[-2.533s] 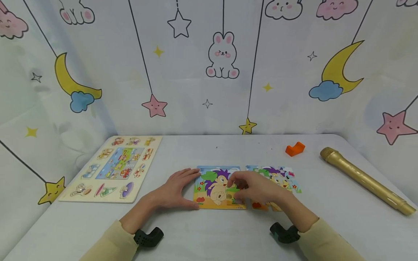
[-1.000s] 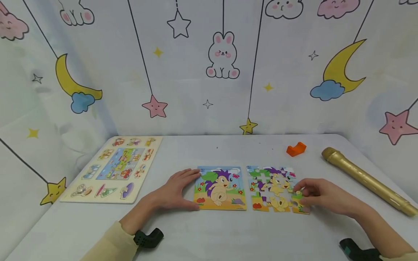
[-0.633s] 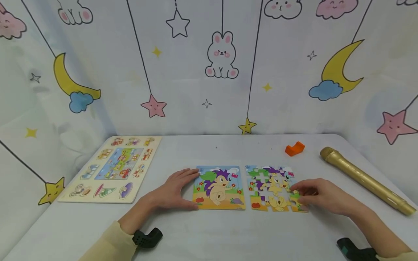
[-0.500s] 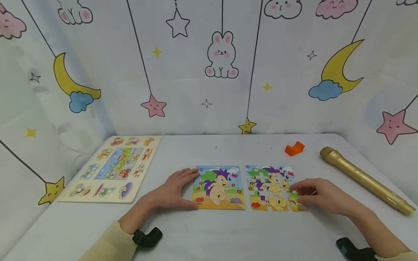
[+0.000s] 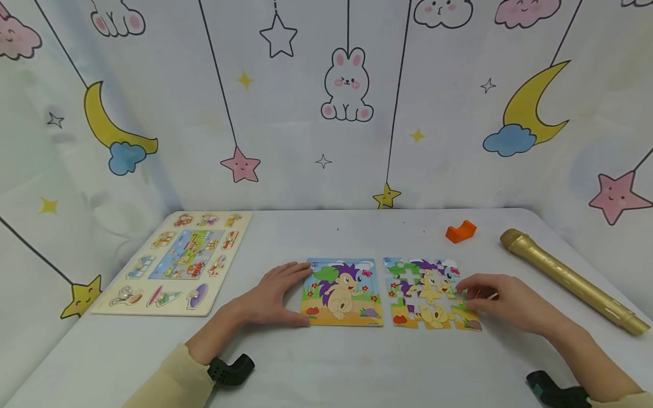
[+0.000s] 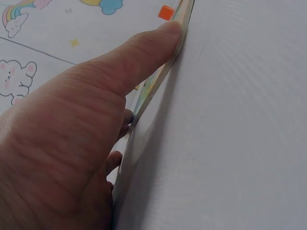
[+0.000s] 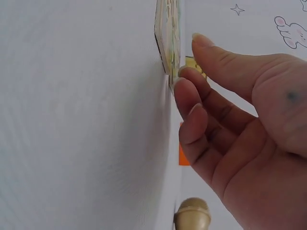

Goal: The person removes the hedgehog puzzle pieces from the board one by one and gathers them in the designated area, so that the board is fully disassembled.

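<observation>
My left hand [image 5: 272,297] spans the left side of a flat hedgehog picture board [image 5: 342,292], its fingers stretched out. In the left wrist view the thumb [image 6: 148,45] touches the board's edge. To the right lies a jigsaw puzzle [image 5: 433,292] of the same hedgehog, its pieces laid together with white gaps between some. Just above the puzzle's right edge hovers my right hand [image 5: 505,300], fingers loosely bent. From the right wrist view, the thumb stands apart from the fingertips, and nothing shows between them. Part of the puzzle's right edge is hidden behind these fingers.
A wooden peg puzzle board [image 5: 178,263] lies at the left of the white table. Behind the jigsaw sits a small orange block [image 5: 461,232]. A gold microphone [image 5: 571,280] lies diagonally at the right. A printed curtain [image 5: 291,113] encloses the back.
My right hand has gone from over the hedgehog picture board to the jigsaw's right edge, touched a piece there, then lifted slightly off. The left hand has stayed in place.
</observation>
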Tool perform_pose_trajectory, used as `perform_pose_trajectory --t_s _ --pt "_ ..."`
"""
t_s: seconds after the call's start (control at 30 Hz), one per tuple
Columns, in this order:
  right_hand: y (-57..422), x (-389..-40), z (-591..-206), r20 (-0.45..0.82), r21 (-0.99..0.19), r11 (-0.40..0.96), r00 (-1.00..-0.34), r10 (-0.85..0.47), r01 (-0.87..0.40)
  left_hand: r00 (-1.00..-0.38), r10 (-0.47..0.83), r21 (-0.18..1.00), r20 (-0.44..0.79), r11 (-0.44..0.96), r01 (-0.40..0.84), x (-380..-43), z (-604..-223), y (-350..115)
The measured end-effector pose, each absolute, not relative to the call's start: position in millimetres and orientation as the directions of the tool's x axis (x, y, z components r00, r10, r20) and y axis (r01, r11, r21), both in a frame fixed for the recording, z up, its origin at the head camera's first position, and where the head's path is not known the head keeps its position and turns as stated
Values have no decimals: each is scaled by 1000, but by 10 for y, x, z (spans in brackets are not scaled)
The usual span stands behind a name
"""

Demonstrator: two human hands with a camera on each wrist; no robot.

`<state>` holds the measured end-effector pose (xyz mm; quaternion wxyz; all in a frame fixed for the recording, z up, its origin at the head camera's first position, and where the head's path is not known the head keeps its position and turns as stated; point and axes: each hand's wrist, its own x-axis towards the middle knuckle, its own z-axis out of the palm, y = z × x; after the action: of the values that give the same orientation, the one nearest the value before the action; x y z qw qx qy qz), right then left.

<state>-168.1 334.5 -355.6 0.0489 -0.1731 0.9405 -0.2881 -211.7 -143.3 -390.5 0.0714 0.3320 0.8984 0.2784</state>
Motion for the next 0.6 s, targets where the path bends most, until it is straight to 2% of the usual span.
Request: perform_pose_trajectory --t_s 0.33,0.6 --pt "3338 -1673 -3528 10 -580 775 -954 -300 -250 -765 642 541 49 627 561 -2135 -3926 -1426" --pt "3220 -1681 -3490 132 -592 736 -941 -312 -327 -775 631 543 32 640 544 -2105 -3929 -1478"
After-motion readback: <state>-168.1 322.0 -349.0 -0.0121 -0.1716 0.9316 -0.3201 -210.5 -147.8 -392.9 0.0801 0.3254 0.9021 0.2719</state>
